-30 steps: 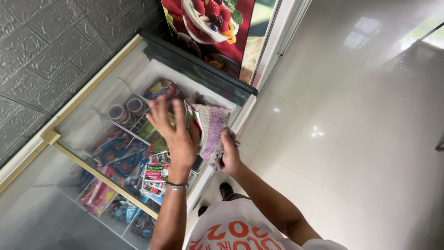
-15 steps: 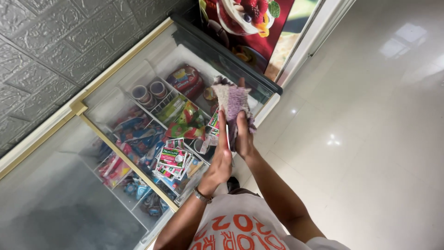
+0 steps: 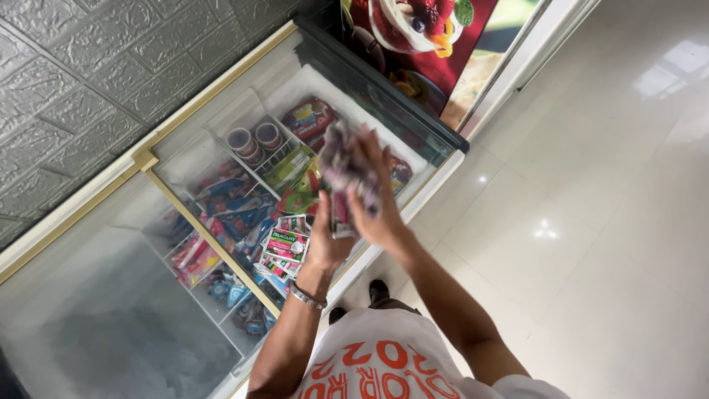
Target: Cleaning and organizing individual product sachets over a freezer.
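Observation:
I stand over an open chest freezer [image 3: 221,81] packed with coloured ice-cream packets. My right hand [image 3: 373,196] grips a stack of purple and white wrapped packets [image 3: 340,166], blurred by motion, above the freezer's right half. My left hand [image 3: 326,236] is raised just below and left of the stack, fingers touching its lower edge. A metal bracelet [image 3: 306,297] circles my left wrist.
Wire dividers split the freezer into compartments: two brown tubs [image 3: 255,139] at the back, red and green packets [image 3: 288,244] near the front. A frosted sliding glass lid [image 3: 96,318] covers the left half. A grey textured wall [image 3: 74,74] stands behind; glossy white floor tiles [image 3: 591,222] lie right.
My left hand has come back from reaching into the freezer and joined the right at the packet stack. The stack has been lifted and turned; the camera view has shifted.

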